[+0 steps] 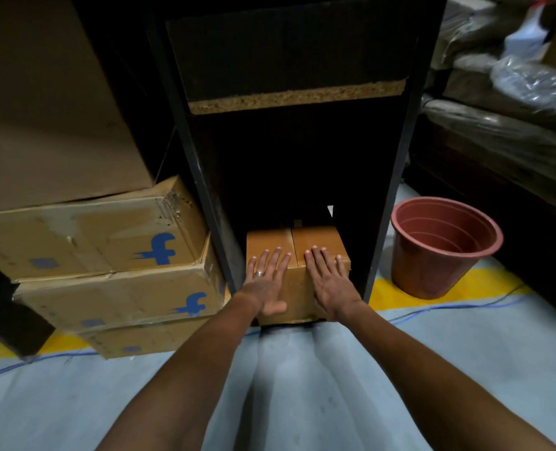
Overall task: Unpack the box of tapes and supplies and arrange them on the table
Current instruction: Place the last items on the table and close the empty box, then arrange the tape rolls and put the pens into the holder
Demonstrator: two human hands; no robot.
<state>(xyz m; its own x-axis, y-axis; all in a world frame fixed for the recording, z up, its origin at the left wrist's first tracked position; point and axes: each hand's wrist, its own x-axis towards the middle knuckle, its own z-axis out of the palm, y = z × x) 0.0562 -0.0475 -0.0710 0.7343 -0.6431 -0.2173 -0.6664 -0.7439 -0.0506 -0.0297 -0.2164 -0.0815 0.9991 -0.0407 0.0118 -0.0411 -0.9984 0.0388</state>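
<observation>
Stacked cartons (107, 255) with blue logos stand at left beside a dark rack (205, 190). At the rack's foot, between its uprights, sits a closed brown box (315, 242) on the pale floor (302, 385). The left hand (267, 281), wearing a ring, and the right hand (328, 281) lie flat on the box's top and front edge, fingers straight and spread. A reddish bucket (446, 249) stands on the floor at right.

Matt cardboard box (315, 242), plastic pot (446, 255)
</observation>
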